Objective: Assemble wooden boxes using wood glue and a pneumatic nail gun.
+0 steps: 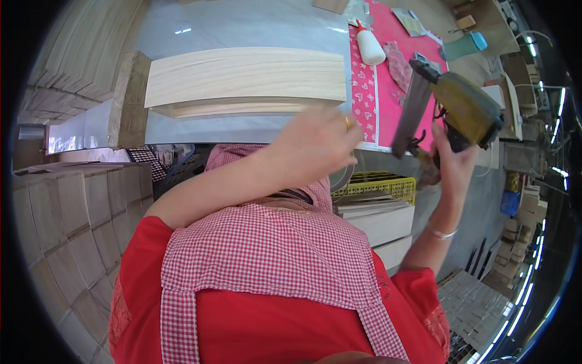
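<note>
My right hand [454, 148] is closed around the grip of a yellow and black nail gun [465, 104], raised over the right end of the table. The gun's long dark magazine [412, 109] slants down on its left side. In front of my body, my left hand [319, 141] is near the table's front edge, a ring on one finger. Motion smears its bent fingers, so whether they hold anything is unclear. Just beyond it lies a pale wooden box-like piece [245, 76], its long flat board uppermost and a narrow side facing me.
A wooden block [129, 100] stands at the piece's left end. Stacked boards [85, 48] rise at far left. On the pink cloth [388, 15] are a white glue bottle [370, 47] and a crumpled pink rag [397, 67]. A yellow crate [382, 185] sits below the table edge.
</note>
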Demonstrator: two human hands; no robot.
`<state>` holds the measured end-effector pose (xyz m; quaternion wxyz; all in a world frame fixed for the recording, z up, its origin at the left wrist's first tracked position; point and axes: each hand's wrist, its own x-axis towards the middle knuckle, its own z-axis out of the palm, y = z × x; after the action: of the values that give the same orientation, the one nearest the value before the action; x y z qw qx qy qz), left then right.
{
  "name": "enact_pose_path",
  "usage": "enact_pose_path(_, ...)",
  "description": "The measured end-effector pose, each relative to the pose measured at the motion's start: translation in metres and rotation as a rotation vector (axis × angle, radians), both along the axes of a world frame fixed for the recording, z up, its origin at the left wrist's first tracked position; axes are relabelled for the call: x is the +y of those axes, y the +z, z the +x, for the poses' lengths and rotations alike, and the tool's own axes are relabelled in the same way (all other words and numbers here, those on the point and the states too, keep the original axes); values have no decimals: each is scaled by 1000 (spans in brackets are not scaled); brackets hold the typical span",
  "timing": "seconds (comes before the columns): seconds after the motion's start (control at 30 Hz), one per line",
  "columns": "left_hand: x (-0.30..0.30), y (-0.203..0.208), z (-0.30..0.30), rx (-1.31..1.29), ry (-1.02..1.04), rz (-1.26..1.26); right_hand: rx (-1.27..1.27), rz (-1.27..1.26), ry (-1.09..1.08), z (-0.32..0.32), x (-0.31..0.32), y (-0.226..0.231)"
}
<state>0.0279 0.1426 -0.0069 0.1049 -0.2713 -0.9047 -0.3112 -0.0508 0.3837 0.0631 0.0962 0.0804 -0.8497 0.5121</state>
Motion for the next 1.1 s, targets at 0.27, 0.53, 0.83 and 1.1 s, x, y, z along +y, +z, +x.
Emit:
enact_pose_path(0.27,-64,9,-39,194,449,-287,27,631,509,-59,-23,40)
enact_pose_path(0.53,-73,-13,-46,109,471,-282,-42,598,615,-91,-61,50)
enact_pose_path(0.83,-73,-4,-44,-36,461,-323,-60,650,668,-98,-73,50)
enact_pose_path(1.1,-72,-3,-44,-50,457,-309,-24,664,718,-105,-73,49)
